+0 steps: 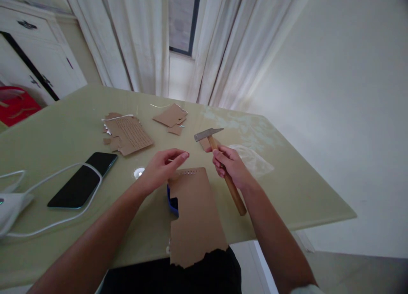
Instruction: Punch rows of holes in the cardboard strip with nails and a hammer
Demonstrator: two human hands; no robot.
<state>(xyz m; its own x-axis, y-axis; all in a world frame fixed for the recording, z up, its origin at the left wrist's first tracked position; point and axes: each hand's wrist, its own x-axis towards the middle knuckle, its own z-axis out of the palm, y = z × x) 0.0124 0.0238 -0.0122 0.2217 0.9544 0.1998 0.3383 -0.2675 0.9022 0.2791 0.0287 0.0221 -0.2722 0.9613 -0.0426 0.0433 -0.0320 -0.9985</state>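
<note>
Step in hand looks like nailing or punching along the top edge of the cardboard sheet (196, 215); a short row of small holes or nail heads shows just under that edge, too small to tell which.

Right hand (231, 164) is clenched around the hammer (219, 162) high on its wooden handle; metal head is raised off the table (302, 187), up and left of the fist, handle butt pointing back toward the person.

Left hand (162, 168) is loosely curled, fingertips hovering over the sheet's top-left corner; possibly pinching something tiny, cannot tell; not gripping the sheet itself.

The sheet lies flat at the near table edge, torn lower end hanging over toward the person; a blue object (172, 202) sits under its left notch, mostly hidden.

Judgement: next move needs the left fingers to steady the spot, then clear out of the strike line; a short controlled tap, since the cardboard is thin and overhanging.

Off to the left: cardboard scraps (129, 134), phone (83, 180), white cable (60, 175); clear plastic bag (251, 158) just right of the hammer.
</note>
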